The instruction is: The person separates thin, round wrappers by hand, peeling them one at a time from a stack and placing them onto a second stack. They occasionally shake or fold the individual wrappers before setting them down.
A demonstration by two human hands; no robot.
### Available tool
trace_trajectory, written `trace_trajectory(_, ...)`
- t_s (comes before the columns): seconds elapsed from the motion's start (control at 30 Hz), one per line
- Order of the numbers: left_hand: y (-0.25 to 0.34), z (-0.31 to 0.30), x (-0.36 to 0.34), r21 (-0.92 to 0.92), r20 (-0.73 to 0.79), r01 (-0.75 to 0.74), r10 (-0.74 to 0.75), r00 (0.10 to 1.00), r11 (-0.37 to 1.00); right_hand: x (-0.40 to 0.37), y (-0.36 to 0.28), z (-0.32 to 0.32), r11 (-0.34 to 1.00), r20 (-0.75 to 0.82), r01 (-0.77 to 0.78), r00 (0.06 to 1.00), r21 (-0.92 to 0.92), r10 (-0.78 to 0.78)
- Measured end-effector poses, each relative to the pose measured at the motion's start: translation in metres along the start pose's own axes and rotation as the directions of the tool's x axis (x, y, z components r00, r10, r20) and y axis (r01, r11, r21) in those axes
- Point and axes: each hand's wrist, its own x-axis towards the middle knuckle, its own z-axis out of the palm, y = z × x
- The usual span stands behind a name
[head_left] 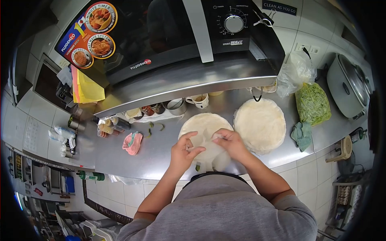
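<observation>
A thin, translucent sheet of wrapper (209, 150) hangs in front of me, blurred at its lower part. My right hand (230, 143) pinches its upper edge between thumb and fingertips. Beside the sheet's left side is my left hand (184, 152), thumb and forefinger spread in a C shape. Both hands are over a round stack of pale wrappers (201, 120), which they partly cover. A second round stack of wrappers (259, 125) lies just to the right. Close to my waist, a small green piece (198, 167) shows below the sheet.
A microwave oven (173, 40) on a steel shelf overhangs the counter. Beneath it stand a mug (199, 101) and several jars. A pink cloth (132, 143) lies left, near green scraps (150, 129). Rightward are a bag of shredded greens (313, 103), a green cloth (301, 135) and a cooker (348, 86).
</observation>
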Motion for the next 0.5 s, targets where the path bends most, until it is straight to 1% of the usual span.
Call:
trace_trajectory(0.03,0.004,-0.005,0.001,0.141,0.045,-0.017,0.011,0.999,0.99,-0.003,-0.002,-0.009,1.0,-0.04,0.003,0.999,0.002,-0.003)
trace_trajectory(0.07,0.001,-0.012,0.001,0.138,0.04,-0.017,0.012,0.999,0.99,-0.004,-0.005,-0.017,1.0,-0.037,0.004,0.999,-0.003,-0.004)
trace_trajectory(0.13,-0.004,-0.022,0.001,0.03,0.022,0.084,-0.085,0.996,0.996,-0.008,-0.01,-0.037,0.957,-0.072,-0.065,0.993,0.283,0.089)
trace_trajectory(0.17,-0.003,-0.024,0.0,0.025,0.021,0.084,-0.084,0.996,0.996,-0.007,0.0,-0.052,0.963,0.023,-0.09,0.996,0.255,0.087)
trace_trajectory(0.2,0.004,-0.025,-0.002,-0.06,0.143,0.15,-0.141,0.98,0.987,-0.008,-0.002,-0.051,0.964,0.02,-0.09,0.996,0.251,0.088)
trace_trajectory(0.23,0.009,-0.025,-0.003,-0.134,0.268,0.226,-0.184,0.946,0.965,-0.01,-0.004,-0.047,0.99,0.092,-0.093,0.992,0.103,0.083)
trace_trajectory(0.27,0.011,-0.02,-0.005,-0.136,0.271,0.227,-0.184,0.945,0.964,-0.012,-0.004,-0.041,0.995,0.164,-0.084,0.982,-0.046,0.09)
trace_trajectory(0.3,0.014,-0.012,-0.007,-0.133,0.315,0.23,-0.178,0.932,0.964,-0.01,0.007,-0.034,0.994,0.257,-0.006,0.966,-0.109,0.034)
trace_trajectory(0.33,0.016,-0.007,-0.008,-0.131,0.357,0.229,-0.17,0.918,0.965,-0.012,0.014,-0.022,0.994,0.254,-0.005,0.967,-0.109,0.032)
trace_trajectory(0.37,0.013,-0.005,-0.009,-0.195,0.382,0.258,-0.17,0.909,0.946,-0.016,0.021,-0.007,0.976,0.249,0.009,0.967,-0.219,0.047)
trace_trajectory(0.4,0.008,-0.006,-0.008,-0.195,0.384,0.255,-0.165,0.908,0.947,-0.017,0.026,-0.001,0.945,0.243,0.022,0.968,-0.326,0.062)
trace_trajectory(0.43,0.001,-0.01,-0.008,-0.113,0.355,0.227,-0.174,0.918,0.967,-0.014,0.031,-0.002,0.945,0.243,0.023,0.968,-0.327,0.061)
trace_trajectory(0.47,-0.006,-0.015,-0.009,-0.028,0.322,0.202,-0.183,0.929,0.979,-0.011,0.037,-0.003,0.96,0.151,-0.107,0.977,-0.258,0.15)
trace_trajectory(0.5,-0.011,-0.022,-0.008,-0.029,0.316,0.206,-0.187,0.93,0.978,-0.009,0.04,-0.004,0.957,0.07,-0.23,0.967,-0.177,0.246)
